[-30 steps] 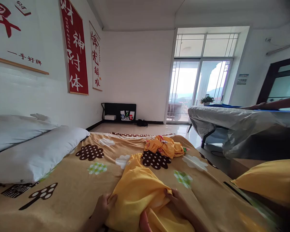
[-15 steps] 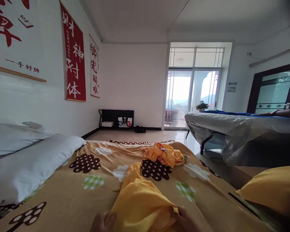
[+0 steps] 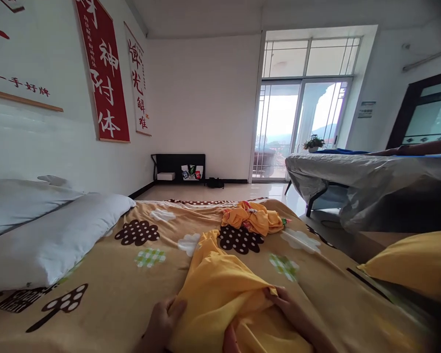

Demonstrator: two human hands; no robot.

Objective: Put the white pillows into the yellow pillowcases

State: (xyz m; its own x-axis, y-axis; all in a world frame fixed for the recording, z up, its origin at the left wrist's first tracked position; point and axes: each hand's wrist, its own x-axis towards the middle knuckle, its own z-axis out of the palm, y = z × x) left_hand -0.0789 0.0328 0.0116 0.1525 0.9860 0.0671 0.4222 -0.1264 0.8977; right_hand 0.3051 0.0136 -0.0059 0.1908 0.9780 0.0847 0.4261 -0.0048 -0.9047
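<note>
A soft yellow cloth [image 3: 220, 289] lies loosely folded in front of me on the patterned bedspread [image 3: 106, 299], its narrow end stretching away from me. My left hand [image 3: 164, 318] is closed on its left edge, thumb on top. At the right edge, my right hand [image 3: 281, 300] pinches a corner that sticks up a little. A reddish patch [image 3: 231, 338] shows in a fold between the hands. Farther off on the bed lies a crumpled orange-yellow cloth [image 3: 255, 217] with red and green print, apart from both hands.
White pillows [image 3: 84, 230] lie at the left by the wall. To the right are a yellow cushion [image 3: 415, 264] and a plastic-covered table [image 3: 316, 169], where another person's arm [image 3: 422, 147] rests. A black low stand [image 3: 169, 164] is against the far wall.
The view has tipped down, so the bed sits higher in the picture. Both hands keep their hold on the yellow cloth, and more of its near part and the reddish patch now show.
</note>
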